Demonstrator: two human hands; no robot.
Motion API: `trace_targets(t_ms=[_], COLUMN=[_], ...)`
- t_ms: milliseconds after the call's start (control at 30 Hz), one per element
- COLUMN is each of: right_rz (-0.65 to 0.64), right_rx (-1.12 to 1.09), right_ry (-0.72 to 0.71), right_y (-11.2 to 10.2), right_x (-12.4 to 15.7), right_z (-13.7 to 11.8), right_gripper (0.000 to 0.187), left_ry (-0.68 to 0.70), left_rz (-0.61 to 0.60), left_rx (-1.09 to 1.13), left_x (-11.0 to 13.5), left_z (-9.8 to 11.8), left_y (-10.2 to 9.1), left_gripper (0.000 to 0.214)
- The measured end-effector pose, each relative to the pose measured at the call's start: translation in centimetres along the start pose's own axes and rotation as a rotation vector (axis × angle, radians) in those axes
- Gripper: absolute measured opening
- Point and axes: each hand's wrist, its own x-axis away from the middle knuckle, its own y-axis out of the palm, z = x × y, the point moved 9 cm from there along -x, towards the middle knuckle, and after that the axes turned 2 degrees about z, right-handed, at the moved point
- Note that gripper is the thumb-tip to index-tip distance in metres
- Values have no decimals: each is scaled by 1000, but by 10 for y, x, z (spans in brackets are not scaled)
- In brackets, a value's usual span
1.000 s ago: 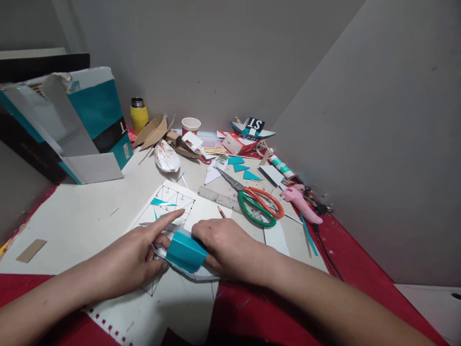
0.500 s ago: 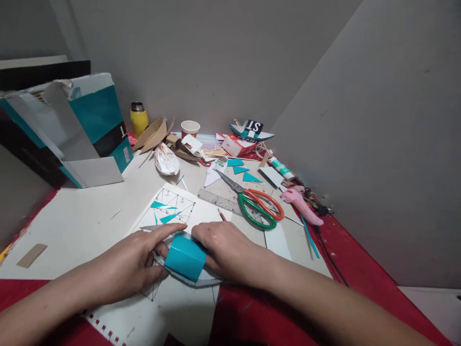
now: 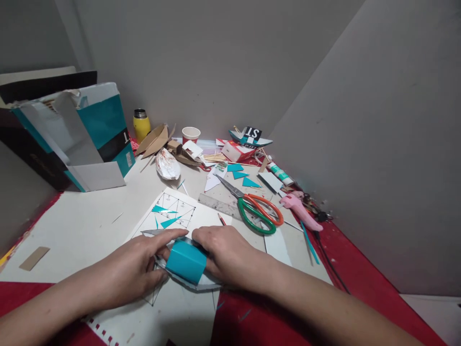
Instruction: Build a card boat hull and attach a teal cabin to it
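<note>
Low over the front of a drawn-on paper sheet [image 3: 194, 312], both hands hold a pale, pointed cardboard boat model [image 3: 209, 283] with a bent teal card piece [image 3: 186, 262] across its middle. My left hand [image 3: 139, 254] grips the left part, its index finger stretched along the far side and its thumb at the near side. My right hand [image 3: 234, 254] is closed around the right part, thumb by the teal card's far edge; its other fingers are largely hidden. Thin teal card offcuts [image 3: 163, 210] lie on the sheet's pencilled lines just beyond the left hand.
Beyond the hands lie large scissors [image 3: 257, 209], a clear ruler [image 3: 216, 203] and a pencil [image 3: 221, 219]. A pink glue gun [image 3: 300, 211] trails its cord at right. At back are a cup [image 3: 190, 135], a yellow bottle [image 3: 141, 126] and another boat model [image 3: 250, 137]; a cut carton [image 3: 104, 129] stands left.
The view has tilted slightly, so everything sits a little lower in the picture. Both hands keep the same hold on the boat model, with no clear movement.
</note>
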Motion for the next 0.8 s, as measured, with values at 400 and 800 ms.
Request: trace_targets(t_ms=[400,800], right_rz=[17,-9], right_rx=[-13,51], right_ry=[-53,-24], right_y=[1,2], right_x=[-1,-2], right_z=[-3,-4], right_gripper=[2,6], left_ry=[38,19], left_rz=[18,-20], left_rx=[31,52], left_x=[-3,-4], left_z=[7,11], left_y=[-1,1], left_gripper=[51,30])
